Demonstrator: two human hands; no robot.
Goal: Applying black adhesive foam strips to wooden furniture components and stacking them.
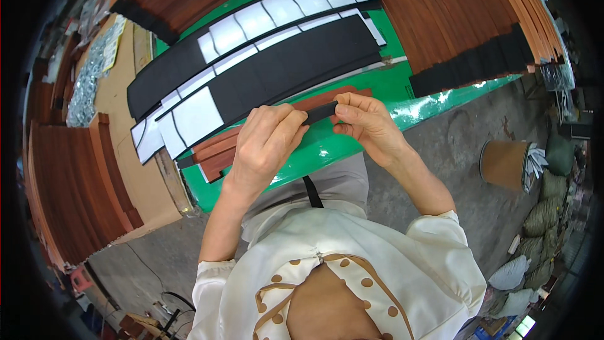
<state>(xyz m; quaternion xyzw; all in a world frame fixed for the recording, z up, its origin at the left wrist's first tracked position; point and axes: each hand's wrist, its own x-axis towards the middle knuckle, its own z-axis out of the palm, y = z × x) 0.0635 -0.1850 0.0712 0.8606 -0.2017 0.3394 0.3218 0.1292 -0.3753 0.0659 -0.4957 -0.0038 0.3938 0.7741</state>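
I see the left hand (261, 141) and right hand (372, 124) pinching a black strip (321, 113) above the green tabletop (308, 156); an uneven tug could tear it.

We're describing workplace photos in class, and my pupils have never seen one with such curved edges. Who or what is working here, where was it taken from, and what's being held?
No machine here: a person works with two bare hands. The picture comes from a wide fisheye camera worn on the head, looking down, so straight edges bend near the rim and the person's white shirt shows below. The left hand and right hand pinch a small black strip between them, above a green surface. On it lie broad black sheets, white pieces with dark lines and, near the hands, reddish-brown pieces.
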